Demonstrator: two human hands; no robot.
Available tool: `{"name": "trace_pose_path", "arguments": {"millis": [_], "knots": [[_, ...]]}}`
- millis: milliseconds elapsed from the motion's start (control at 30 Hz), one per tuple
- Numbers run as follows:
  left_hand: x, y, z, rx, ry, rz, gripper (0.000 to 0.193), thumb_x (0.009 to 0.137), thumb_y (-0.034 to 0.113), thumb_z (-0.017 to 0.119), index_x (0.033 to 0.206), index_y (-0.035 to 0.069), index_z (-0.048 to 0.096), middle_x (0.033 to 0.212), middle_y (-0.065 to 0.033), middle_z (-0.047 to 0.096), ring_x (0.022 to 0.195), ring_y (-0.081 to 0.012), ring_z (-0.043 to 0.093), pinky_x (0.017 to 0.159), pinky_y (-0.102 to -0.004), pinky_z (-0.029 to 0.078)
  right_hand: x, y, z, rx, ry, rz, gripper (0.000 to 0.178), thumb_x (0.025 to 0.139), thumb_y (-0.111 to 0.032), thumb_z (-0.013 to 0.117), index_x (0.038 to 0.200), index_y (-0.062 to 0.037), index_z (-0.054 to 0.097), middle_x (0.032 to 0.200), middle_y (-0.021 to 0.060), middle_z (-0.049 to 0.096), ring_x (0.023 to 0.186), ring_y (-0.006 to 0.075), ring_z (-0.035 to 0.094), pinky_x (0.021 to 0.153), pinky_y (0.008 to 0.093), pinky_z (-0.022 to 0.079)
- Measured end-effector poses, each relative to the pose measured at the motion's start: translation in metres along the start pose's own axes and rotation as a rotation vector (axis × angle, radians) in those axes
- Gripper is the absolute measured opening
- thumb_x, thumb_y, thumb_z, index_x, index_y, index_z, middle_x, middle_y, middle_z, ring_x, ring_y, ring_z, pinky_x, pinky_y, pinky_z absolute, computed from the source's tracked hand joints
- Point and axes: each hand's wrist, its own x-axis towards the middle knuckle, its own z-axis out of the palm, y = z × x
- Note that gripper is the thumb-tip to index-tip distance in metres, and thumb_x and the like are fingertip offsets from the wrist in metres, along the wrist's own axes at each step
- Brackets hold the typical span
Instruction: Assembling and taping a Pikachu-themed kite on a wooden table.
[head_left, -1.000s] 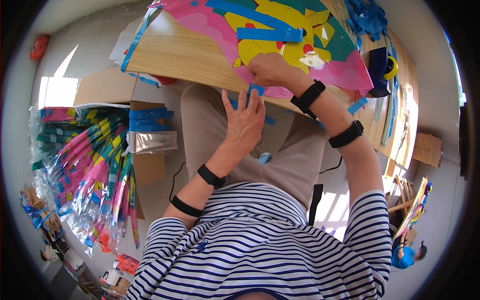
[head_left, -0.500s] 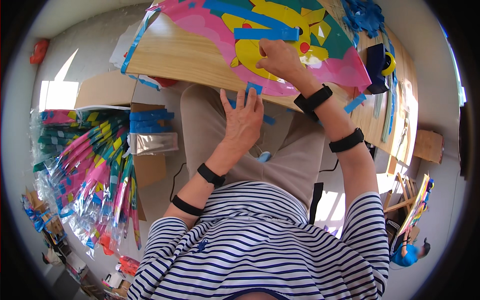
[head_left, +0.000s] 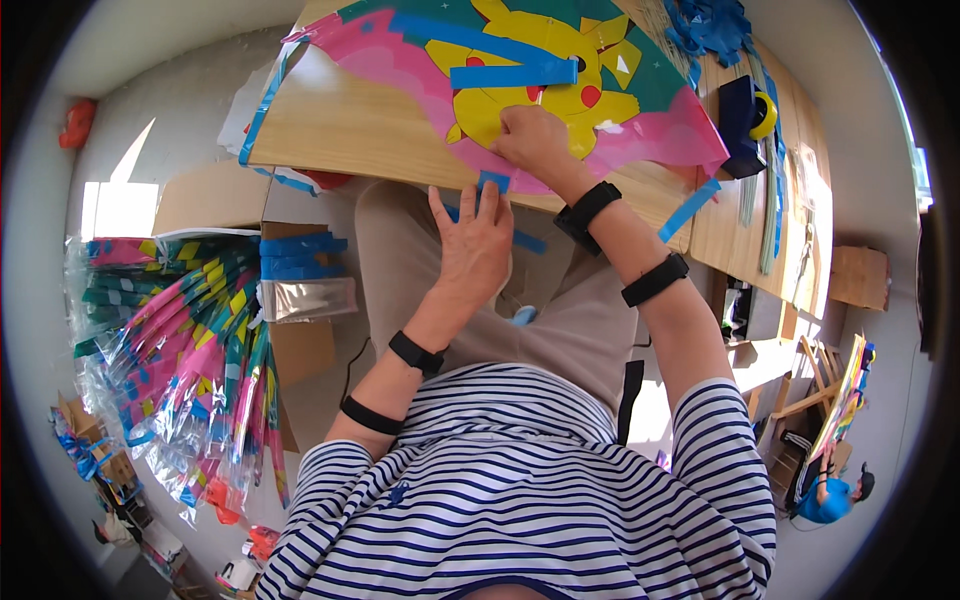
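A thin printed plastic sheet (head_left: 640, 150) in pink, green and yellow, with a cartoon figure on it, lies on the wooden table in front of me. Blue strips (head_left: 510, 76) run across its surface. My right hand (head_left: 535, 145) rests low on the sheet, fingers curled closed; whatever they may pinch is hidden. At the table's near edge my left hand (head_left: 474, 240) has its fingers stretched out and spread. Its fingertips touch a small blue piece (head_left: 494, 182) at the sheet's bottom edge. More blue strip hangs below, behind the fingers.
The wooden table (head_left: 340, 115) spans the front. To its right are a dark blue tape dispenser (head_left: 740, 130), a blue ribbon heap (head_left: 710, 35) and thin rods. Left of my legs, a cardboard box (head_left: 300, 350) adjoins folded printed sheets (head_left: 190, 340). Another person (head_left: 825, 500) is far right.
My right hand has shifted down the sheet toward the near edge, closer to my left hand. My left hand stays at the blue piece. The whole view has moved slightly.
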Motion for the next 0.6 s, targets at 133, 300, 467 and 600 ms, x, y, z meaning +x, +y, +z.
{"name": "trace_pose_path", "arguments": {"millis": [133, 300, 467, 600], "knots": [[0.002, 0.001, -0.002, 0.022, -0.021, 0.008, 0.062, 0.073, 0.019, 0.081, 0.129, 0.003, 0.061, 0.139, -0.0132, 0.05, 0.131, -0.0335, 0.046, 0.112, -0.0729, 0.021, -0.011, 0.042, -0.031, 0.229, 0.186, 0.145, 0.025, 0.076, -0.026, 0.078, 0.09, -0.0076, 0.069, 0.089, 0.0139, 0.071, 0.087, 0.0374, 0.068, 0.073, 0.0473, 0.054], [0.0, 0.002, -0.01, 0.003, -0.096, 0.009, 0.062, 0.078, 0.02, 0.078, 0.134, 0.005, 0.058, 0.142, -0.0134, 0.048, 0.133, -0.034, 0.045, 0.113, -0.0739, 0.017, -0.046, 0.181, -0.101, 0.213, 0.666, 0.349, 0.034, 0.082, -0.026, 0.075, 0.107, -0.0047, 0.066, 0.102, 0.021, 0.069, 0.098, 0.0377, 0.066, 0.084, 0.0459, 0.051], [0.008, 0.007, -0.012, -0.017, -0.114, 0.051, 0.064, 0.077, 0.019, 0.079, 0.136, 0.006, 0.057, 0.144, -0.0114, 0.045, 0.135, -0.0328, 0.042, 0.114, -0.071, 0.017, -0.11, 0.363, -0.177, 0.332, 0.806, 0.966, 0.045, 0.087, -0.032, 0.073, 0.12, -0.0017, 0.065, 0.105, 0.012, 0.069, 0.092, 0.0247, 0.066, 0.085, 0.0429, 0.054], [0.004, 0.004, -0.016, 0.004, -0.136, 0.02, 0.066, 0.073, 0.017, 0.081, 0.134, 0.005, 0.059, 0.143, -0.0116, 0.046, 0.135, -0.0326, 0.041, 0.114, -0.069, 0.019, -0.115, 0.339, -0.187, 0.947, 0.685, 0.972, 0.042, 0.089, -0.037, 0.073, 0.115, -0.0041, 0.066, 0.102, 0.0083, 0.063, 0.09, 0.0247, 0.061, 0.082, 0.0477, 0.052]]}}
